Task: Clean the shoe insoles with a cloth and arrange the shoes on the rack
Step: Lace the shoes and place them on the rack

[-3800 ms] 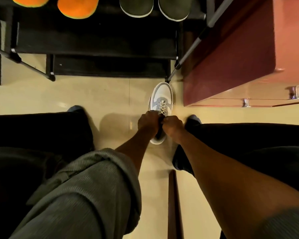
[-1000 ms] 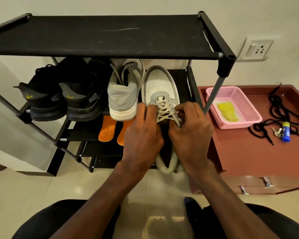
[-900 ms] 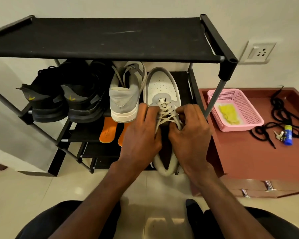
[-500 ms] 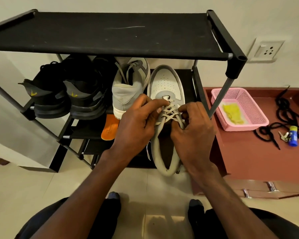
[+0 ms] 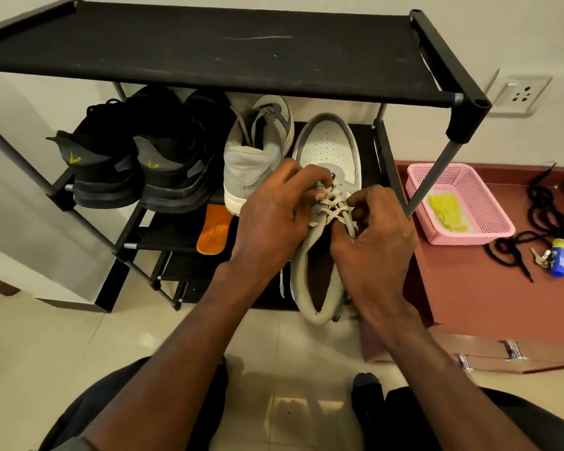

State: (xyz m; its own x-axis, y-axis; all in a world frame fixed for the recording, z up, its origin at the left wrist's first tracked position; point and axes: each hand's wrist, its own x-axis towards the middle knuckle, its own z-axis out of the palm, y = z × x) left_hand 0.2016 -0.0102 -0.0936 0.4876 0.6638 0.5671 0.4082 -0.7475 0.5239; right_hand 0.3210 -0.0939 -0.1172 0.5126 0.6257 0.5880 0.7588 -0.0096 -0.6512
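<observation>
A white-and-grey sneaker (image 5: 326, 177) sits toe-first on the second shelf of a black shoe rack (image 5: 209, 50), its heel overhanging the front edge, just beside its grey mate (image 5: 258, 151). The person's left hand (image 5: 274, 216) pinches the laces (image 5: 334, 206) near the tongue, while the right hand (image 5: 375, 229) closes on the collar's right side. The step looks like settling the shoe: keep the laces tucked in and slide it level until the heel clears the edge. An orange insole (image 5: 214, 229) lies one shelf down; a yellow cloth (image 5: 443, 213) rests in a pink basket (image 5: 489, 203) nearby.
</observation>
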